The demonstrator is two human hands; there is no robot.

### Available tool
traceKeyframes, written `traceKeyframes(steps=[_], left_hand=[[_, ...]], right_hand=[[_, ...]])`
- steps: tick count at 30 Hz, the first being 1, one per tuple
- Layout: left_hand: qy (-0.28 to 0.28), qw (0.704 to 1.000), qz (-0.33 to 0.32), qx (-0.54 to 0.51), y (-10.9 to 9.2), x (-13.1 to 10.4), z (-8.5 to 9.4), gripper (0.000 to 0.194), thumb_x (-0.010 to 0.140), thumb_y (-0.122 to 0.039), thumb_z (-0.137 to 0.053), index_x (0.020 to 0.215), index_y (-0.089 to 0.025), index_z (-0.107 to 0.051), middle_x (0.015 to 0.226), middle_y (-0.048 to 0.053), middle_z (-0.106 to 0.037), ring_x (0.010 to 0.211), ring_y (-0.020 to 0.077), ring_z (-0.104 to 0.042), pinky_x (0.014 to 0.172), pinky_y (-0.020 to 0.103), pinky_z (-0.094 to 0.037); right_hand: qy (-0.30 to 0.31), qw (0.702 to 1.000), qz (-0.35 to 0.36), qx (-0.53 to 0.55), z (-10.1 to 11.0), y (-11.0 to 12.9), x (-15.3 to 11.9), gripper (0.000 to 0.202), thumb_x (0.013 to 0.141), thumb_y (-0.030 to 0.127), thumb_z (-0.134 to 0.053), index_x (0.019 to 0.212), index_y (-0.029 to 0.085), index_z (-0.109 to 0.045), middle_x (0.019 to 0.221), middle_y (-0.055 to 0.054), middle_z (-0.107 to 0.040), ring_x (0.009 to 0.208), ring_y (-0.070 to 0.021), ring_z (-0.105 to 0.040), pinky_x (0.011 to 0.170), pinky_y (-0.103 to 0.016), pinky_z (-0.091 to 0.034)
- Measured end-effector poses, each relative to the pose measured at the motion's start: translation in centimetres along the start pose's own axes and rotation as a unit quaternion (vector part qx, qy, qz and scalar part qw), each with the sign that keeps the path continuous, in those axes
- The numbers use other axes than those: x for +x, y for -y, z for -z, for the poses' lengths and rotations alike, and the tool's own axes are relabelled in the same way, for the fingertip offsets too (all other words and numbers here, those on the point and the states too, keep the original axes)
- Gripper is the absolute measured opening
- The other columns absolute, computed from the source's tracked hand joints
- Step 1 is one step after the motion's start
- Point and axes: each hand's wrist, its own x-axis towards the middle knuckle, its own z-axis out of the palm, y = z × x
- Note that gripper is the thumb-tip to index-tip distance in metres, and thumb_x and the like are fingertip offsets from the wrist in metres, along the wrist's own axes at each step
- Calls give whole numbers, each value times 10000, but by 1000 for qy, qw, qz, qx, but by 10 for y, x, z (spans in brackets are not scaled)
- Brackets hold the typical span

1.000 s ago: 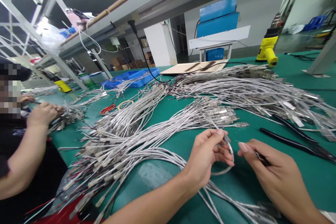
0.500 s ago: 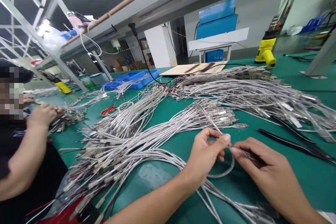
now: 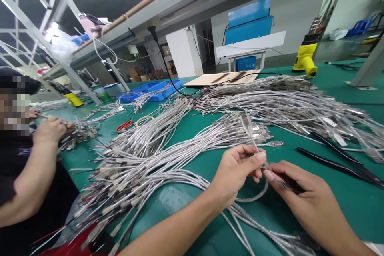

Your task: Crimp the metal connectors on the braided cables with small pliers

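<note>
L hand (image 3: 240, 170), R hand (image 3: 303, 192) pinching cable (image 3: 255, 198); co-wkr's shirt mark (image 3: 25, 151) too blurry.

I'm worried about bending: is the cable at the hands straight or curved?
Curved: the cable shows a rounded arc in the gap between the left hand and right hand.

Cbls (image 3: 180, 153) on tbl (image 3: 360, 204), board (image 3: 204, 79) behind, pliers (image 3: 330, 163) R

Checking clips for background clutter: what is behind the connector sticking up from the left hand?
Behind that connector, whose cable the left hand pinches, lie other connectors at the end of a cable bundle on the green table. Whatever it directly covers cannot be seen.
</note>
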Motion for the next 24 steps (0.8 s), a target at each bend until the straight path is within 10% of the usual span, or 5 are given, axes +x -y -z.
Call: traceKeyframes(steps=[14,24], left_hand=[[-17,988,96,-118,3,2,3,333,668,-396,-694,685,-93,-556,555,-19,-528,361,4,-418,347,103,-347],[-26,988,107,-110,0,1,1,321,676,-394,-690,691,-104,-553,497,-14,-535,339,17,-404,329,117,-334]], right_hand=[[-70,997,-3,-22,2,-1,-2,215,872,368,-443,954,219,-574,894,-27,-666,792,-172,-635,554,-184,-490],[-34,996,39,-76,1,7,-6,236,929,300,-327,856,220,-536,576,21,-526,469,-119,-501,460,-221,-376]])
